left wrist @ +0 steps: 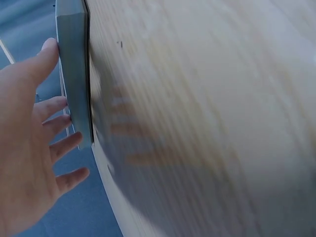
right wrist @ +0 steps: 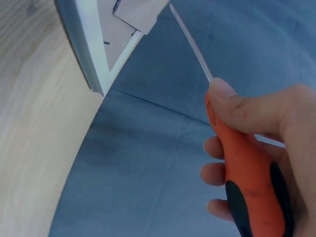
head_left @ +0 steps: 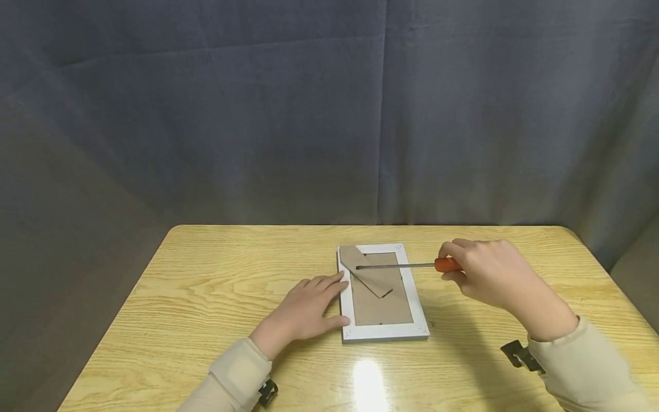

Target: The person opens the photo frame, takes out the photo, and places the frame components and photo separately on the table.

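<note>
A white picture frame lies face down on the table, its brown backing and slanted stand flap showing. Against its left edge rests my left hand, fingers and thumb spread and nearly straight; the left wrist view shows the fingertips at the frame's side. My right hand grips a screwdriver by its orange and black handle. The screwdriver's thin metal shaft points left across the frame, its tip over the stand flap in the head view.
The frame sits on a light wood-grain table with rounded far corners. Behind the table hangs a dark grey-blue curtain. Black clips are fixed near both sleeve cuffs. A bright light reflection lies on the tabletop in front of the frame.
</note>
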Action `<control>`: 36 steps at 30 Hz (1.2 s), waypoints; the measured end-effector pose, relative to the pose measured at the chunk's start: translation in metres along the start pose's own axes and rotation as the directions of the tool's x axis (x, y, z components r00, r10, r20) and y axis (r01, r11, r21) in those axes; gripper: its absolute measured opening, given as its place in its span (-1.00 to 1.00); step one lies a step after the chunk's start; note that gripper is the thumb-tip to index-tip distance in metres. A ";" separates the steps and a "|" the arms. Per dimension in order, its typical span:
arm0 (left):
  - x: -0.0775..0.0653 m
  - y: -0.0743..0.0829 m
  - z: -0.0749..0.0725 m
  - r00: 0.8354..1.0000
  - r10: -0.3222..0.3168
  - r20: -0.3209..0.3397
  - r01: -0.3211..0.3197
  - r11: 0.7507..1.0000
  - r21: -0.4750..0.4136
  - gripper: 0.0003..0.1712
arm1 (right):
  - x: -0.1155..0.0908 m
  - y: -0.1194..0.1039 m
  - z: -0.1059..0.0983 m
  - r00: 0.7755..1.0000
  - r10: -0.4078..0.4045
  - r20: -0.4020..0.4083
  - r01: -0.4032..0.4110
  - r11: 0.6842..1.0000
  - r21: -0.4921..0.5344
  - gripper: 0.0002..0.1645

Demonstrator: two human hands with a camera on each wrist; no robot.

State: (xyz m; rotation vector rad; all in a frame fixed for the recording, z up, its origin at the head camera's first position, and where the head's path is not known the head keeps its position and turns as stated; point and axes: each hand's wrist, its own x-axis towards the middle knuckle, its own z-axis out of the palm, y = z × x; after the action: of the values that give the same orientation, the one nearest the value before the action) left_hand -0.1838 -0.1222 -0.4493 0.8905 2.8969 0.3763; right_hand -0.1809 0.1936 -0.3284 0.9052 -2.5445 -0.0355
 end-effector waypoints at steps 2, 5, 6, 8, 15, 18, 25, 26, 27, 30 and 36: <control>0.000 -0.001 -0.001 1.000 0.019 -0.005 -0.019 1.000 -0.004 -0.11 | -0.005 0.001 0.002 0.999 0.034 -0.033 -0.034 0.999 0.006 -0.73; -0.001 -0.003 -0.002 0.999 0.049 -0.010 -0.049 0.999 -0.016 -0.08 | -0.012 0.002 0.004 0.993 0.095 -0.070 -0.094 0.995 0.023 -0.72; -0.001 -0.003 -0.002 0.998 0.057 -0.010 -0.057 0.998 -0.019 -0.06 | -0.014 0.002 0.004 0.990 0.119 -0.076 -0.117 0.993 0.030 -0.72; -0.001 -0.003 -0.003 0.998 0.068 -0.012 -0.068 0.997 -0.022 -0.01 | -0.019 0.002 0.005 0.982 0.170 -0.080 -0.167 0.985 0.042 -0.72; -0.002 -0.003 -0.004 0.998 0.064 -0.020 -0.064 0.998 0.016 0.02 | -0.035 0.005 0.006 0.955 0.291 -0.061 -0.288 0.956 0.063 -0.72; -0.002 0.000 -0.005 0.999 0.047 -0.018 -0.046 0.998 0.039 0.02 | -0.041 0.007 0.006 0.947 0.316 -0.063 -0.311 0.947 0.075 -0.74; -0.001 0.014 -0.008 1.000 -0.002 -0.002 0.002 0.996 0.084 0.02 | -0.052 0.010 0.012 0.936 0.336 -0.108 -0.329 0.941 0.079 -0.75; -0.001 0.016 -0.007 1.000 -0.006 0.000 0.006 0.995 0.097 0.03 | -0.054 0.010 0.013 0.934 0.338 -0.115 -0.331 0.941 0.078 -0.74; -0.002 0.019 -0.006 1.000 -0.012 0.001 0.012 0.994 0.108 0.03 | -0.055 0.010 0.014 0.932 0.342 -0.119 -0.335 0.939 0.080 -0.73; -0.002 0.026 -0.004 1.000 -0.030 -0.006 0.030 0.990 0.137 0.05 | -0.060 0.008 0.018 0.925 0.362 -0.119 -0.354 0.931 0.087 -0.72; -0.004 0.037 -0.003 0.997 -0.074 -0.020 0.076 0.981 0.178 0.06 | -0.063 0.007 0.022 0.915 0.379 -0.140 -0.370 0.925 0.085 -0.70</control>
State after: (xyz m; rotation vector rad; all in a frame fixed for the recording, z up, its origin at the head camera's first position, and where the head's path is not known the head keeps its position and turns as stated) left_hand -0.1610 -0.0954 -0.4371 0.8008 3.0030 0.1180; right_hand -0.1500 0.2346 -0.3719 0.4058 -2.5375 0.2161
